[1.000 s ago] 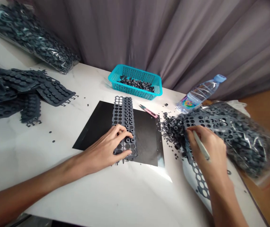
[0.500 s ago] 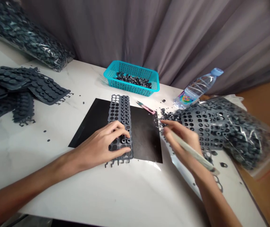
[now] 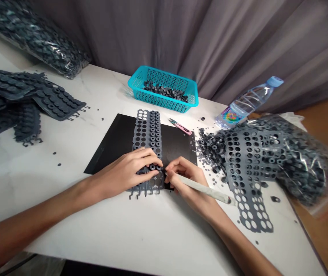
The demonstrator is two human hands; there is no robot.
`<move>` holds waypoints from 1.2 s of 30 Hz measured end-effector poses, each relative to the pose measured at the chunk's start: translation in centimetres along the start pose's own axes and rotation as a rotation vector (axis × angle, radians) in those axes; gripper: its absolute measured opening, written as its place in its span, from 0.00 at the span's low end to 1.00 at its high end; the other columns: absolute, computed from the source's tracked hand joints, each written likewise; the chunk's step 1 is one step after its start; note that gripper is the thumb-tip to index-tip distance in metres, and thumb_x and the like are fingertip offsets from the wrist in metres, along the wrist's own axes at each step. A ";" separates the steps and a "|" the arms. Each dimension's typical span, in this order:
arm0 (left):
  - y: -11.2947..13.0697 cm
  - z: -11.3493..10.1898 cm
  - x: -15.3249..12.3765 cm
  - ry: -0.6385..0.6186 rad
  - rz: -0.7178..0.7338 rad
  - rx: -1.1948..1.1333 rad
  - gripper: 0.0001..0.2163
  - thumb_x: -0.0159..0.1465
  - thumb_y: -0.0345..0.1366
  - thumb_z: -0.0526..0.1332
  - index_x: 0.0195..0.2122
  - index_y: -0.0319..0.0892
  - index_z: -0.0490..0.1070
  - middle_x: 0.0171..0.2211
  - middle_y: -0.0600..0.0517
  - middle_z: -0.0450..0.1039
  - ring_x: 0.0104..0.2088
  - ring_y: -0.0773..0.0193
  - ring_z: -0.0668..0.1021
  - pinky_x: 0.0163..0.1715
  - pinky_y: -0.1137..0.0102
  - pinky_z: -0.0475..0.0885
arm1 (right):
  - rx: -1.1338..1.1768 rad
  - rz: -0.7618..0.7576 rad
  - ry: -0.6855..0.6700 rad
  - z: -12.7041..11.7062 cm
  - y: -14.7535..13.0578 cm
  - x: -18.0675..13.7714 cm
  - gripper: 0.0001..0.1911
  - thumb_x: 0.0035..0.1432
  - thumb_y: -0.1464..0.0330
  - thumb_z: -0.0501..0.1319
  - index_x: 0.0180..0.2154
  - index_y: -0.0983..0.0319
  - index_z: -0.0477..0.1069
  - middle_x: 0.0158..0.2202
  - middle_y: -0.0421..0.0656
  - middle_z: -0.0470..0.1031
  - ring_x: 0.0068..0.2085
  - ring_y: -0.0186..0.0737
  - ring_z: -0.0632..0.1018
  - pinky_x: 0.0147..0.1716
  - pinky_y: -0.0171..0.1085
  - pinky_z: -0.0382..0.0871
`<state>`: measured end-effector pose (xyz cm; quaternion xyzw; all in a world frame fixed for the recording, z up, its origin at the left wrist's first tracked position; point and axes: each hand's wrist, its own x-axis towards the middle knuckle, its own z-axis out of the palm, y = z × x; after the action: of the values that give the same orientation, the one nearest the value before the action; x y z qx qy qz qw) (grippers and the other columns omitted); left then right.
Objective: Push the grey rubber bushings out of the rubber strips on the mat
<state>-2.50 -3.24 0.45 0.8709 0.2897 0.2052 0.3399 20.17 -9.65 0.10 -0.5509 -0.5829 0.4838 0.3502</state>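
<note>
My left hand [image 3: 132,166] rests on a dark grey rubber sheet [image 3: 148,132] with rows of round holes and ring-shaped plugs. Its thumb and forefinger press close around plugs near the sheet's lower end, partly hiding them. A black mat [image 3: 106,145] lies under the sheet. My right hand [image 3: 188,178] is closed on a pale, pen-like stick [image 3: 207,189]. Its fingertips are at the sheet's right edge, beside my left fingertips. What is at the stick's tip is hidden by the fingers.
Behind the mat stands a turquoise basket [image 3: 164,103] of small black pieces. Pink-handled snips [image 3: 181,127] lie at the mat's edge. To the right are loose rubber pieces [image 3: 212,147], a punched sheet [image 3: 241,168], a water bottle [image 3: 247,101] and a bag [image 3: 307,168]. More sheets [image 3: 54,99] lie left.
My right hand has moved left from the loose pieces to the sheet, carrying the stick. My left thumb has drawn nearer its forefinger. The view has shifted slightly.
</note>
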 end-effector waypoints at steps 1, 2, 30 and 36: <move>0.0 0.0 0.0 -0.003 -0.008 -0.007 0.09 0.74 0.36 0.59 0.53 0.48 0.74 0.48 0.52 0.73 0.51 0.61 0.77 0.55 0.66 0.69 | 0.004 0.003 -0.004 0.0 0.0 0.0 0.03 0.66 0.67 0.61 0.40 0.60 0.71 0.31 0.38 0.75 0.27 0.33 0.72 0.27 0.32 0.64; 0.0 0.0 0.0 -0.006 -0.013 -0.012 0.09 0.74 0.37 0.59 0.53 0.48 0.74 0.48 0.52 0.73 0.51 0.61 0.77 0.55 0.66 0.69 | 0.007 0.005 -0.008 0.0 0.0 0.0 0.04 0.67 0.66 0.61 0.41 0.60 0.71 0.31 0.38 0.75 0.27 0.33 0.72 0.27 0.32 0.64; 0.0 0.1 0.2 0.011 0.010 0.051 0.08 0.74 0.35 0.58 0.51 0.48 0.74 0.48 0.53 0.75 0.50 0.60 0.77 0.54 0.65 0.70 | 0.059 -0.010 0.004 0.1 0.5 0.0 0.05 0.66 0.67 0.62 0.37 0.60 0.69 0.32 0.40 0.77 0.27 0.33 0.73 0.27 0.32 0.65; 0.1 0.3 0.2 0.020 0.023 0.069 0.08 0.74 0.36 0.59 0.51 0.48 0.74 0.47 0.53 0.75 0.50 0.60 0.77 0.53 0.64 0.70 | 0.017 -0.008 0.009 0.1 0.5 0.1 0.07 0.66 0.64 0.62 0.36 0.60 0.70 0.30 0.39 0.76 0.26 0.33 0.71 0.26 0.32 0.64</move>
<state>-2.19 -3.32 0.33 0.8832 0.2901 0.2078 0.3043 20.22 -9.59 -0.44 -0.5479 -0.5792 0.4849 0.3596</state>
